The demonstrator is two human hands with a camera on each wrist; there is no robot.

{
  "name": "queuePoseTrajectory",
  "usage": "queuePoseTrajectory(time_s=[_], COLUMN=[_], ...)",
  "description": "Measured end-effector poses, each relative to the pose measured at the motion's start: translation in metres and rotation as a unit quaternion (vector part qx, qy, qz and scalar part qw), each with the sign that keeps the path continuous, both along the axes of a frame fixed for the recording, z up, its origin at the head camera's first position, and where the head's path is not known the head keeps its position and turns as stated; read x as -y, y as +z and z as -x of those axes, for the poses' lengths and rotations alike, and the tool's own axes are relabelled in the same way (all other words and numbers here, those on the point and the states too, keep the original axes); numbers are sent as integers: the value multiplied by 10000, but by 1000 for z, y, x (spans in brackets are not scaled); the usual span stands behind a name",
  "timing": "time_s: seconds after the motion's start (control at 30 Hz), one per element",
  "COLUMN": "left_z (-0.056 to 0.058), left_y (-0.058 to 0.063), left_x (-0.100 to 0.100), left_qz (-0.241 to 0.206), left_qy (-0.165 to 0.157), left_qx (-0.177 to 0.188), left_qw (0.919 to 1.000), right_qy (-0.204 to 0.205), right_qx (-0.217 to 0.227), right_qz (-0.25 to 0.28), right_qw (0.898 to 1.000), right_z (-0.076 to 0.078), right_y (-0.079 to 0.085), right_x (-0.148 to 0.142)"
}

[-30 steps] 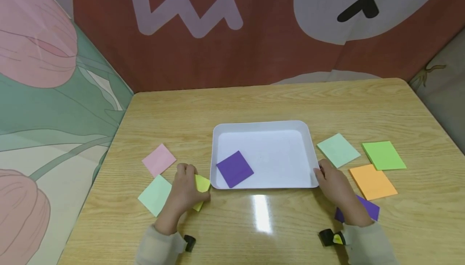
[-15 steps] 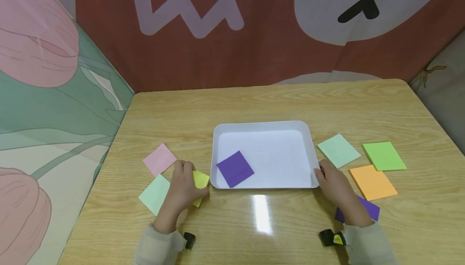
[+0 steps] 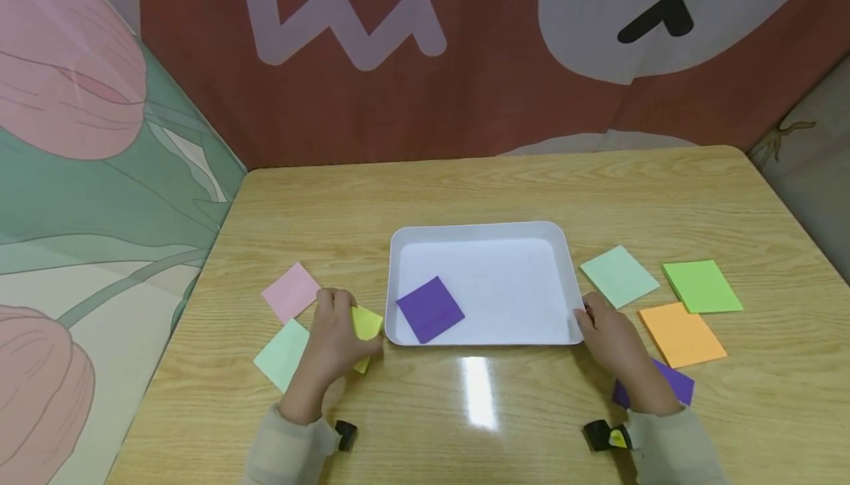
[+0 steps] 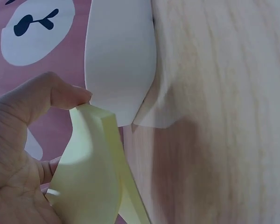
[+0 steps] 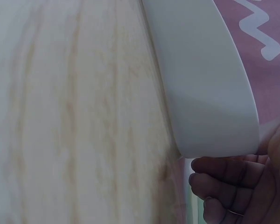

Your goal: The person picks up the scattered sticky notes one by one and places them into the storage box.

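Observation:
My left hand [image 3: 330, 345] pinches a yellow sticky note pad [image 3: 367, 322] just left of the white tray [image 3: 518, 286]. In the left wrist view the pad [image 4: 86, 161] stands tilted, thumb at its upper end; its lower part is cut off by the frame. My right hand [image 3: 614, 341] grips the tray's right side near the front corner. The right wrist view shows curled fingers [image 5: 224, 182] at the tray's outer wall [image 5: 210, 93]. Inside the tray, at its left front, lies a purple sticky note pad [image 3: 430, 310].
Left of the tray lie a pink pad [image 3: 291, 293] and a mint pad [image 3: 282, 356], partly behind my left hand. On the right are a pale green pad [image 3: 619, 276], a bright green one [image 3: 702, 285], an orange one [image 3: 682, 334] and a purple one [image 3: 677, 383] under my forearm.
My left hand has shifted slightly away from me, carrying the yellow sticky note pad with it. The right hand and the tray hold their place.

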State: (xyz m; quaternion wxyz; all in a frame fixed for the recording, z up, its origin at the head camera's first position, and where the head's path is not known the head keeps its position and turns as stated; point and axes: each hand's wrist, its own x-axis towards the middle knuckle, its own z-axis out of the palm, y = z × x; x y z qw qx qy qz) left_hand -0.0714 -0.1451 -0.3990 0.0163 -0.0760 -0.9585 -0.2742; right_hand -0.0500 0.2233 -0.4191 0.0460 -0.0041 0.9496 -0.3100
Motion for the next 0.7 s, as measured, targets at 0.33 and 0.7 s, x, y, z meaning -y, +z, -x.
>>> queuePoseTrajectory(time_s=[0.33,0.7], left_z=[1,4], left_y=[6,12], left_x=[-2,-7], left_qz=[-38,-126], left_qy=[9,-116], left_qx=[-23,-415], left_qw=[10000,9990], right_qy=[7,-23], right_qx=[-80,-27], right_qz=[12,50], right_qw=[10000,10000], right_z=[1,1], right_y=[-1,-1], right_x=[-1,0])
